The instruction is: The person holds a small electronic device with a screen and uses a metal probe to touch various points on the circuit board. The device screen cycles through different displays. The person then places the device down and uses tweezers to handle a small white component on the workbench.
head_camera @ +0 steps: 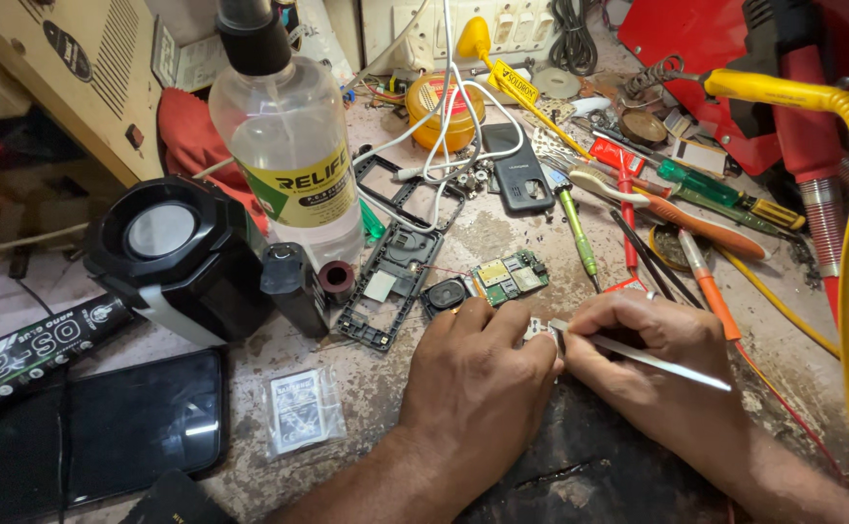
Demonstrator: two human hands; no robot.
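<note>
Between both hands, a small part is mostly hidden.

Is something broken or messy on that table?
Yes. A phone lies taken apart: its black frame, green circuit board and dark back cover sit apart on the stained worktop. The left hand pinches a small metal part; the right hand holds tweezers to it.
</note>
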